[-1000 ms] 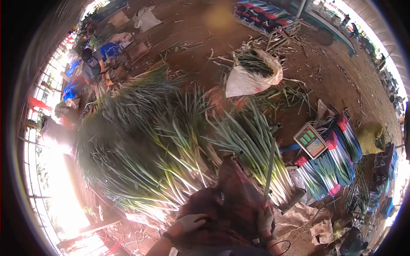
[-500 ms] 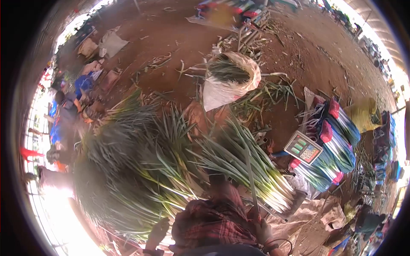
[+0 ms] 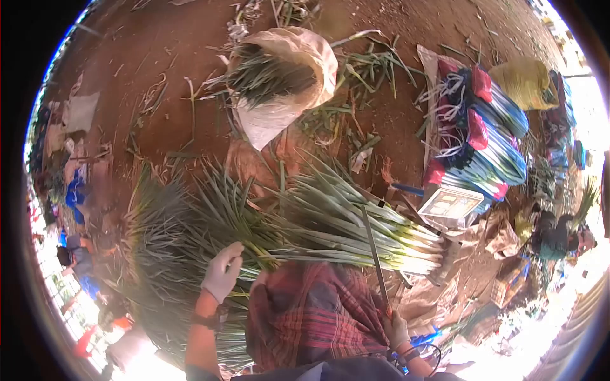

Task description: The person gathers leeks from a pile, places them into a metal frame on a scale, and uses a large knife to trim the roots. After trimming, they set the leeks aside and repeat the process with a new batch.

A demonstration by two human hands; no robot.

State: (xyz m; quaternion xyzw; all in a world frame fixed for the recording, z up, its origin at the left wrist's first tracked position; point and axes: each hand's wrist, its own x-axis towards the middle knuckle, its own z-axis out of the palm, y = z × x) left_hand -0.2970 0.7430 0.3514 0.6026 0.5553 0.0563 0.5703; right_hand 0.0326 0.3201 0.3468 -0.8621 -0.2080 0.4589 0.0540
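Observation:
My right hand (image 3: 398, 334), gloved, grips a long-bladed knife (image 3: 373, 254) that points up and away, its blade in front of a bunch of green onions (image 3: 356, 219). The bunch lies with white stems to the right, on what looks like a scale with a display box (image 3: 450, 202). My left hand (image 3: 222, 273), in a pale glove, is over the near edge of a big heap of green onions (image 3: 171, 247). Its fingers look loosely extended, with nothing visible in them. Red plaid cloth (image 3: 311, 311) covers the space between my hands.
A pale sack (image 3: 321, 57) of green leaves stands ahead on the dirt floor. Tied onion bundles (image 3: 492, 143) lie at right, near a yellow sack (image 3: 524, 82). Trimmed leaves (image 3: 375, 73) litter the ground. Other people (image 3: 79, 254) are at the left edge.
My view has tilted and shifted, so the sack and onions appear elsewhere in it. My left hand has risen from low beside the plaid cloth to the heap. The knife stays in my right hand.

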